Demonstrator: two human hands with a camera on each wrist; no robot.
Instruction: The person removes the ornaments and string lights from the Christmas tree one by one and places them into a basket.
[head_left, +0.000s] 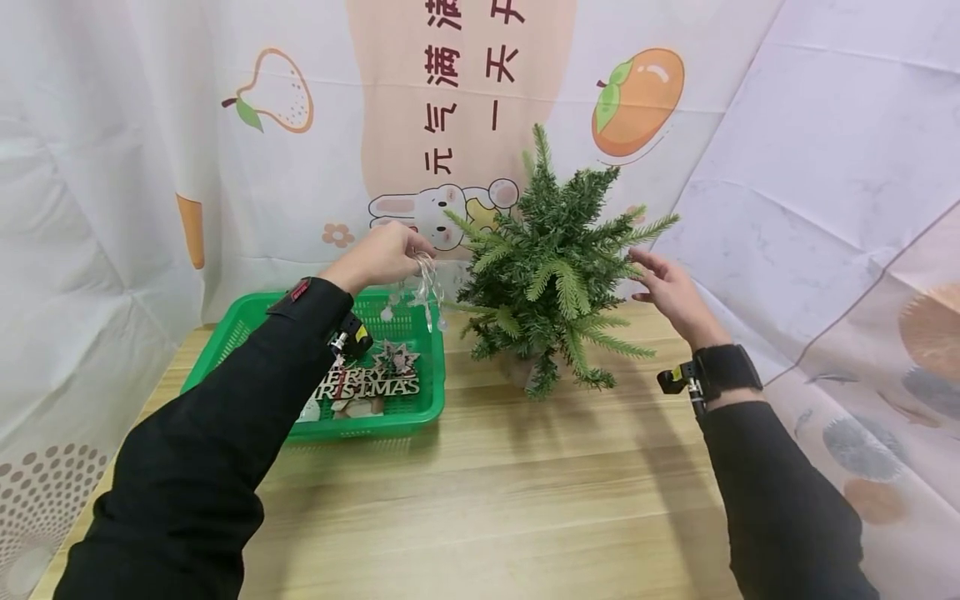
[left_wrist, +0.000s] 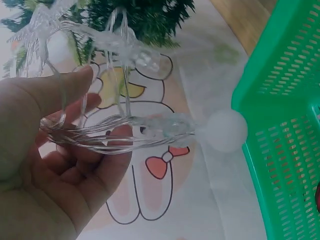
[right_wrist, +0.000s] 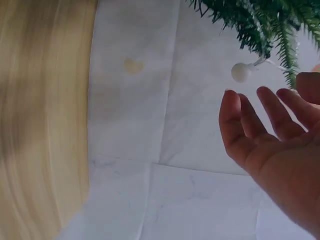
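In my left hand (head_left: 384, 254) is a looped bundle of clear-wired string lights (left_wrist: 95, 137). The thumb and fingers grip the strands, and a white ball bulb (left_wrist: 226, 131) sticks out toward the basket side. Several bulbs dangle below that hand in the head view. A small artificial Christmas tree (head_left: 551, 267) stands upright to the right of it. At the tree's right side my right hand (head_left: 675, 296) is raised with its fingers loosely bent. Just past its fingertips, a white ball bulb (right_wrist: 241, 73) hangs by a branch in the right wrist view.
Beneath my left arm, a green plastic basket (head_left: 431, 408) holds a wooden "Merry Christmas" sign (head_left: 378, 387) and star-shaped ornaments (head_left: 395, 358). Basket and tree rest on a wooden table (head_left: 487, 508). A printed cloth (head_left: 300, 208) hangs close behind them.
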